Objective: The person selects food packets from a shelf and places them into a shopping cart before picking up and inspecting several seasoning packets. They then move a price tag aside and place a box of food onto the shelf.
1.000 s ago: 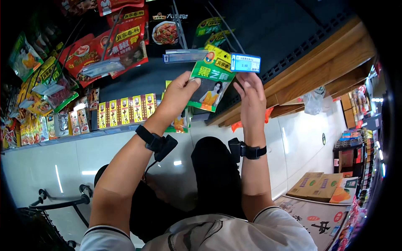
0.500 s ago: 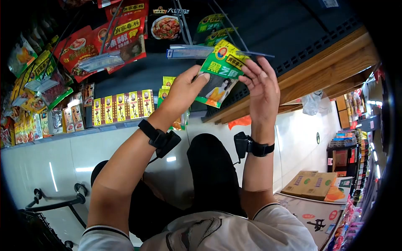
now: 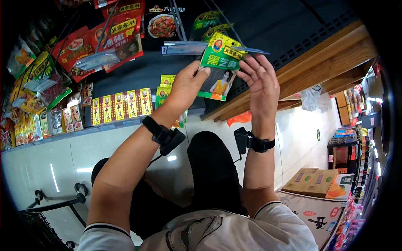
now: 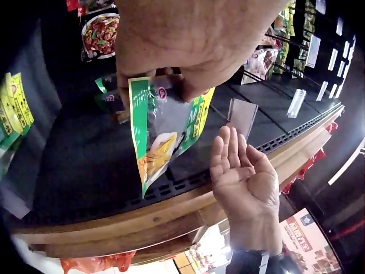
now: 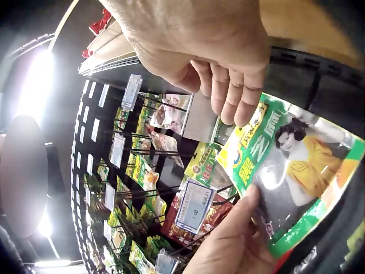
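My left hand (image 3: 186,88) pinches the left edge of a green and yellow packet (image 3: 220,69), thumb across its front. The packet has a dark window and a picture of a person in a yellow top; the right wrist view shows this front side large. Its yellow top lies by the end of a wire display hook, where a clear price tag holder (image 3: 250,50) is seen nearly edge-on. My right hand (image 3: 264,90) is at the packet's right, palm up and fingers loosely extended, fingertips right at the tag holder. In the left wrist view the right palm (image 4: 245,188) faces the camera, holding nothing.
Similar green packets (image 3: 209,21) hang behind on the hook. Red pouches (image 3: 121,35) hang to the left, above a row of yellow boxes (image 3: 121,106). A wooden shelf edge (image 3: 301,71) runs along the right. A cart (image 3: 54,205) stands at lower left, cartons (image 3: 310,182) at lower right.
The price tag holder has turned from facing up to nearly edge-on. My right hand has shifted right and spread its fingers. The packet, still in my left hand, has moved slightly right and up.
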Action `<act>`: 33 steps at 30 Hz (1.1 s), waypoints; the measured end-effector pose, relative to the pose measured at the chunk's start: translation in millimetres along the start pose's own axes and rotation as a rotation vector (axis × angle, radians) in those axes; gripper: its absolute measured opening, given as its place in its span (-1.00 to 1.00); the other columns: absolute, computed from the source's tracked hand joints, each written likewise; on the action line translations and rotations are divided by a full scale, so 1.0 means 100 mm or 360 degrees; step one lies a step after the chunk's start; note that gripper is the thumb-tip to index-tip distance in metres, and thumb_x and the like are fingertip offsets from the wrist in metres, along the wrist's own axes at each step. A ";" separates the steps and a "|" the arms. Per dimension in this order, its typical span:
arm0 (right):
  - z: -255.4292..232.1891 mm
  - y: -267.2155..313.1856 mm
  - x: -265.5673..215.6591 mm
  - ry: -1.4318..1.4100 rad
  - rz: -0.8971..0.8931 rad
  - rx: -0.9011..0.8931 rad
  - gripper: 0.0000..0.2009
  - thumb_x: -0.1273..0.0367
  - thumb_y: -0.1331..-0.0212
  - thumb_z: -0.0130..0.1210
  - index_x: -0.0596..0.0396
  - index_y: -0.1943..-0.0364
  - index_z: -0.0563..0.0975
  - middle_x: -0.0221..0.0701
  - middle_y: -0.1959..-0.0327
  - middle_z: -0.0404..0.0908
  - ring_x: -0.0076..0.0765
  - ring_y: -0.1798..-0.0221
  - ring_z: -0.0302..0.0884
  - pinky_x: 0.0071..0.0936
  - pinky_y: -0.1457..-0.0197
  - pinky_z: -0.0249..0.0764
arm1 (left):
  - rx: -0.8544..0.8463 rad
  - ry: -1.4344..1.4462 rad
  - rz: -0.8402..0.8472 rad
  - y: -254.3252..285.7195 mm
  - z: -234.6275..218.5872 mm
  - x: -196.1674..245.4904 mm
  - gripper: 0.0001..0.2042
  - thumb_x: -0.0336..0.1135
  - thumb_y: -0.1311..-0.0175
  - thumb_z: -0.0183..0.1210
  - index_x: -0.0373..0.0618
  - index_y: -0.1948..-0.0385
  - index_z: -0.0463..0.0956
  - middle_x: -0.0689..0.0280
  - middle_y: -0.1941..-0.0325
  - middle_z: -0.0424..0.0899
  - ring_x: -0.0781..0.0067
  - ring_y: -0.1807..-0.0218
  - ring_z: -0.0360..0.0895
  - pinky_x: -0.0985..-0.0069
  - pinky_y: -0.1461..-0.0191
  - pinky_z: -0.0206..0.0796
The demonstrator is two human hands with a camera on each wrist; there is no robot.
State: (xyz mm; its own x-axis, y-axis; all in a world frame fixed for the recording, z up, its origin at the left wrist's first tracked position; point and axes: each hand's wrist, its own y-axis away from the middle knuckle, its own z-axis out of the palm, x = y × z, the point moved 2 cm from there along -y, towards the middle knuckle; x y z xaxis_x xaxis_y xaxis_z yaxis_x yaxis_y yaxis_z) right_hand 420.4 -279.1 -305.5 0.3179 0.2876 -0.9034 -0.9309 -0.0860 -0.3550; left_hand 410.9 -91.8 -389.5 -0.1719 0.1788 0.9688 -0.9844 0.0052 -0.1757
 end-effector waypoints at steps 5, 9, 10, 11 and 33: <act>0.03 0.04 -0.01 0.0036 0.0008 0.0009 -0.56 0.37 -0.38 -0.11 0.40 -0.26 0.31 0.03 -0.15 0.53 -0.10 -0.13 0.59 -0.25 -0.15 0.57 | 0.0136 -0.0012 0.0056 -0.03 0.02 0.03 -0.77 -0.23 -0.44 0.08 -0.24 0.18 0.53 0.40 0.43 0.47 0.62 0.35 0.30 0.51 0.23 0.26; 0.01 0.03 0.02 0.0046 0.0030 -0.0002 -0.56 0.36 -0.37 -0.10 0.39 -0.24 0.34 0.01 -0.15 0.54 -0.12 -0.11 0.60 -0.26 -0.14 0.56 | 0.0059 -0.0029 0.0059 -0.07 0.04 -0.05 -0.78 -0.25 -0.45 0.08 -0.24 0.15 0.53 0.42 0.38 0.48 0.66 0.32 0.31 0.55 0.21 0.26; 0.01 0.03 0.02 0.0053 0.0032 -0.0003 -0.56 0.36 -0.37 -0.10 0.39 -0.23 0.35 0.00 -0.15 0.54 -0.12 -0.10 0.61 -0.27 -0.14 0.56 | 0.0031 -0.0058 0.0015 -0.06 0.04 -0.06 -0.78 -0.26 -0.46 0.08 -0.23 0.09 0.54 0.45 0.31 0.52 0.70 0.26 0.33 0.60 0.16 0.27; 0.02 0.03 0.03 0.0059 0.0035 -0.0002 -0.57 0.36 -0.36 -0.10 0.38 -0.23 0.36 0.00 -0.15 0.55 -0.13 -0.10 0.61 -0.27 -0.14 0.56 | 0.0002 -0.0087 -0.0031 -0.06 0.04 -0.06 -0.77 -0.27 -0.47 0.08 -0.22 0.03 0.55 0.47 0.25 0.56 0.75 0.20 0.36 0.65 0.10 0.27; 0.03 0.21 0.37 0.0120 0.0293 -0.0076 -0.67 0.40 -0.42 -0.09 0.33 -0.15 0.45 -0.05 -0.12 0.58 -0.19 -0.11 0.61 -0.34 -0.12 0.57 | 0.0372 -0.0565 0.0199 -0.36 -0.27 -0.46 -0.56 -0.26 -0.38 0.15 -0.42 -0.16 0.39 0.07 -0.01 0.65 0.35 -0.04 0.59 0.47 -0.14 0.39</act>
State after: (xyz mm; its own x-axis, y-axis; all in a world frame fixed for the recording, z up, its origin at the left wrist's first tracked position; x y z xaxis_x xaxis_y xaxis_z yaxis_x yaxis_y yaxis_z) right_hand 412.0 -267.9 -345.9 0.1575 0.1905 -0.9690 -0.9655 -0.1764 -0.1916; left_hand 455.7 -73.8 -432.8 -0.2517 -0.1852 0.9499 -0.9301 -0.2252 -0.2903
